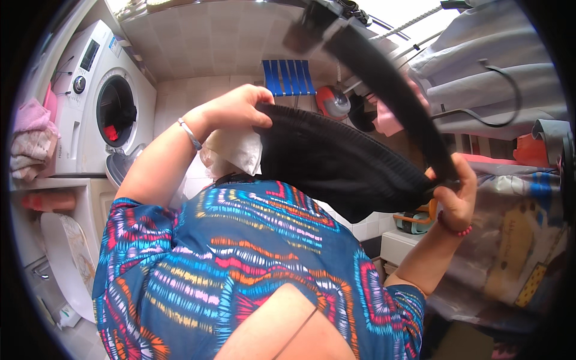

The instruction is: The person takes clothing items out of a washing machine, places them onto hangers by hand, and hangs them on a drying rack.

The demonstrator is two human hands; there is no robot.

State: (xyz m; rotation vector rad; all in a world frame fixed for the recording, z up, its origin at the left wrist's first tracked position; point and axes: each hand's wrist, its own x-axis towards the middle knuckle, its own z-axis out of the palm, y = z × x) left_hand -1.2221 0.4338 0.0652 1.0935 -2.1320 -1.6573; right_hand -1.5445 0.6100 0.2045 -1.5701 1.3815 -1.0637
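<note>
A black garment with a gathered elastic waistband point(333, 157) is stretched between my two hands. My left hand point(243, 105) pinches one end of the waistband between thumb and fingers. At the opposite end, my right hand point(456, 193) grips the waistband corner together with the near end of a black clip hanger point(382, 85). The hanger's bar slants up and away, blurred, and its far clip point(310, 29) hangs free of the garment. Its metal hook point(517, 96) points right. The garment's lower part drops in front of my patterned top point(261, 252).
At left stands a Haier front-loading washing machine point(85, 90), door open, red cloth point(110, 132) inside. A blue slatted folding stool point(288, 77) and an orange-grey appliance point(333, 101) are by the wall. Grey clothing point(486, 54) hangs at right, above a plastic-covered surface point(508, 243).
</note>
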